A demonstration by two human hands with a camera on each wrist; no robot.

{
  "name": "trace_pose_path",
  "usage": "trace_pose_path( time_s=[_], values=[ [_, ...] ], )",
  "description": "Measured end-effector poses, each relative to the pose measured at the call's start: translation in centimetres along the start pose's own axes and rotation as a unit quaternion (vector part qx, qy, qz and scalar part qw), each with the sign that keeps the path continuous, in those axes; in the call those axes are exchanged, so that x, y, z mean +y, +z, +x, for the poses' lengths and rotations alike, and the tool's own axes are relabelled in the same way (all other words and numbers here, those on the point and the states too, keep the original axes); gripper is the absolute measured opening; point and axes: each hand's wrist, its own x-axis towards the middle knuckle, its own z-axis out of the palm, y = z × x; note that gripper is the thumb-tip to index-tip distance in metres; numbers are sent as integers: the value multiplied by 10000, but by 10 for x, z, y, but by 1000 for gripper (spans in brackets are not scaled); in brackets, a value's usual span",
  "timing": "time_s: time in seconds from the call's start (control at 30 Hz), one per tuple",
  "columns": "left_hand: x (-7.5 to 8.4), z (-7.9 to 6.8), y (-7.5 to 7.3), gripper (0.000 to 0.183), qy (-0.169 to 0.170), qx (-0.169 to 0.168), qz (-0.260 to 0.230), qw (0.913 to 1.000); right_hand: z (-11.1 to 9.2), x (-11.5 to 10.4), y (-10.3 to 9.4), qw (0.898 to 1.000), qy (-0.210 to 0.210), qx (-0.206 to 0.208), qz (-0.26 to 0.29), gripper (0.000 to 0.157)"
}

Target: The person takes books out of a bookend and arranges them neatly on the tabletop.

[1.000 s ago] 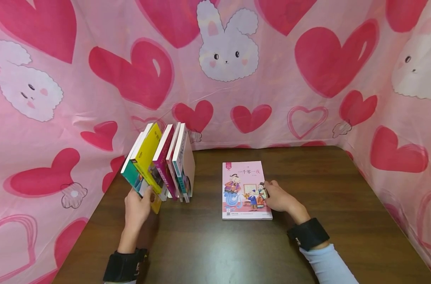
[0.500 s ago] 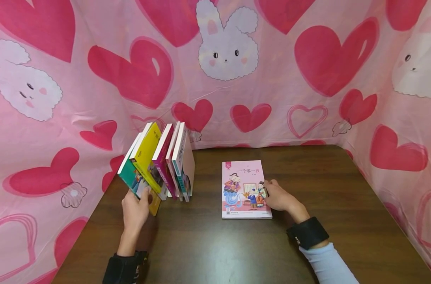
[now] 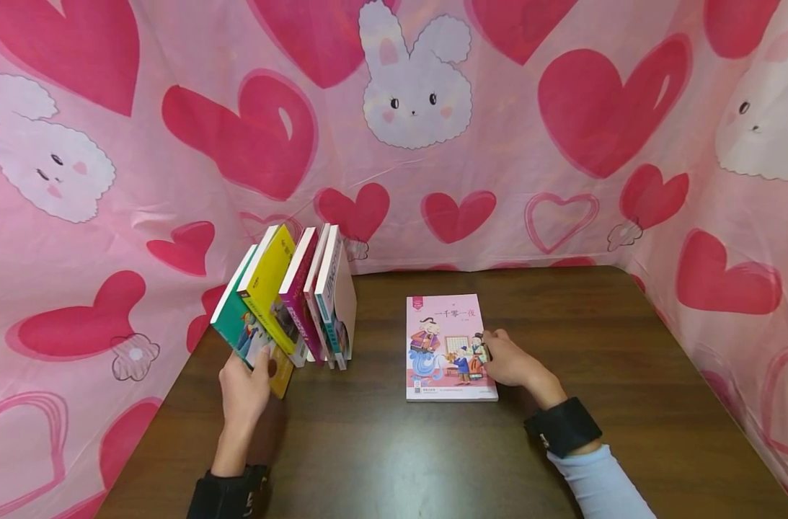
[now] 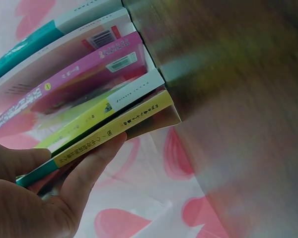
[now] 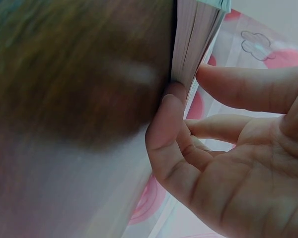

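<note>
My left hand (image 3: 244, 389) grips the lower part of a green book (image 3: 238, 317) with a yellowish lower end, which leans at the left end of a row of books. In the left wrist view its spine (image 4: 114, 131) lies between the thumb and fingers, slightly apart from the yellow book (image 4: 99, 116) beside it. A pink picture-covered book (image 3: 448, 353) lies flat on the table. My right hand (image 3: 513, 360) pinches its right edge; in the right wrist view, curled fingers touch the page block (image 5: 188, 44) low down, with the thumb at the cover side.
Right of the yellow book stand a magenta book (image 3: 299, 303), a thin pale pink one (image 3: 316, 303) and a white and teal one (image 3: 335, 303). They rest on a dark wooden table (image 3: 381, 461). A pink heart-and-rabbit cloth (image 3: 510, 216) hangs behind.
My left hand has drawn the green book a little left and toward me, widening its gap from the yellow book. My right hand and the pink book have stayed put.
</note>
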Motion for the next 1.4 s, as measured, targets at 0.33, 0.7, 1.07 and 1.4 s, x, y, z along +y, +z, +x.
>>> trace_pose_path(
  time_s=[0.33, 0.7, 1.07, 1.4],
  values=[
    [2, -5, -5, 54, -61, 24, 5, 10000, 2, 2, 1, 10000, 25, -16, -10, 70],
    [2, -11, -10, 54, -186, -57, 88, 9998, 1, 2, 1, 10000, 23, -10, 3, 70],
    [5, -20, -13, 52, -172, 52, 84, 9998, 1, 3, 1, 10000, 17, -19, 19, 70],
    [5, -27, -16, 49, -135, 204, 149, 9996, 1, 2, 0, 10000, 23, -33, 9, 70]
  ],
)
